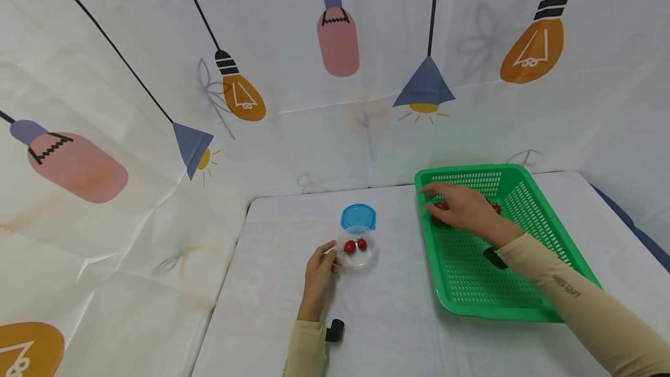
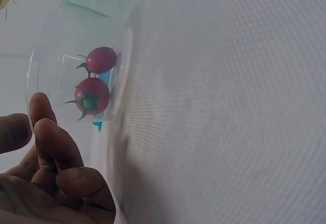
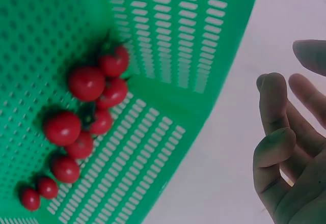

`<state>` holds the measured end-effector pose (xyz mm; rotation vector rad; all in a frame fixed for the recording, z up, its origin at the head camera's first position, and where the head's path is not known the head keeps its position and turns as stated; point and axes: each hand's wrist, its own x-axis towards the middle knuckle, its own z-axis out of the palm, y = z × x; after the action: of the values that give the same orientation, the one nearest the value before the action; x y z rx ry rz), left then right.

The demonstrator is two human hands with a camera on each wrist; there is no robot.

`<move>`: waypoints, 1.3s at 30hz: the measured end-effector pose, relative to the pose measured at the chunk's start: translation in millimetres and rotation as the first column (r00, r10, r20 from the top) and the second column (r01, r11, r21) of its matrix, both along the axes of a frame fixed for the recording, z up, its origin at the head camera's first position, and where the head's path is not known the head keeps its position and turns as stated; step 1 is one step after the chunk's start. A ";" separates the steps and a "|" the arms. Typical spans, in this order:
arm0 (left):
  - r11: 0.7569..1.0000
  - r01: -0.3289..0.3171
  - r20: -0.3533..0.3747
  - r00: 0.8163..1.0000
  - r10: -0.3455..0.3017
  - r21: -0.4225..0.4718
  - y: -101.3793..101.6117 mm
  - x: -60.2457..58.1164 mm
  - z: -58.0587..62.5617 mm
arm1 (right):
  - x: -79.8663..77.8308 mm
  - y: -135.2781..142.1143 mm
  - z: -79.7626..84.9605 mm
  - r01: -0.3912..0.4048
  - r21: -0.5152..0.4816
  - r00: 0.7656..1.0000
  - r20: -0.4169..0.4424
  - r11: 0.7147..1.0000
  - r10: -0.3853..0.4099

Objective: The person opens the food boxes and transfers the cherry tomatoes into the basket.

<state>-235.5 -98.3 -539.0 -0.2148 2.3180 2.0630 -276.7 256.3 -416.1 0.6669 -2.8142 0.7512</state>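
Note:
My left hand (image 1: 320, 272) pinches the near left rim of a clear plastic tub (image 1: 364, 256), thumb on one side and fingertips on the other. Two cherry tomatoes (image 2: 92, 96) with green stems lie at the bottom of the tub. Above the far left corner of a green basket (image 1: 437, 284) is my right hand (image 1: 463, 209), its fingers loosely bent and nothing between them. Several red cherry tomatoes (image 3: 63, 128) are gathered along the basket's far side, partly hidden by that hand in the head view.
A blue lid (image 1: 358, 216) lies just behind the tub. The white-covered table (image 1: 398, 330) meets a patterned cloth backdrop (image 1: 324, 138) at the back. The basket's raised, slotted walls stand to the right of the tub.

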 end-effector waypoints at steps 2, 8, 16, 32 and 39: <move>1.000 0.001 0.004 1.000 -0.001 0.003 0.2 -0.1 -0.1 | 1.1 -3.6 0.2 -0.009 -0.007 1.000 -0.003 1.000 0.009; 1.000 -0.008 0.017 1.000 0.008 -0.007 0.1 -1.2 -0.6 | 0.8 -18.4 2.3 -0.008 -0.035 1.000 -0.017 0.999 0.007; 1.000 -0.012 0.026 1.000 0.013 -0.011 0.7 -3.2 1.1 | -2.3 -42.6 12.6 0.017 -0.056 1.000 0.006 0.998 -0.017; 1.000 -0.016 0.038 0.999 0.017 -0.015 2.1 -4.3 -0.5 | -9.8 -88.3 27.4 0.015 -0.090 0.996 0.088 0.996 -0.007; 1.000 -0.011 0.033 0.999 0.011 -0.014 2.8 -3.2 0.3 | -17.5 -111.7 20.0 -0.050 -0.115 0.990 0.125 0.992 0.064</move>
<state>-238.6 -95.5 -538.7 -0.2602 2.3185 2.0329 -294.3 144.6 -396.1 0.7069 -2.8519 0.9873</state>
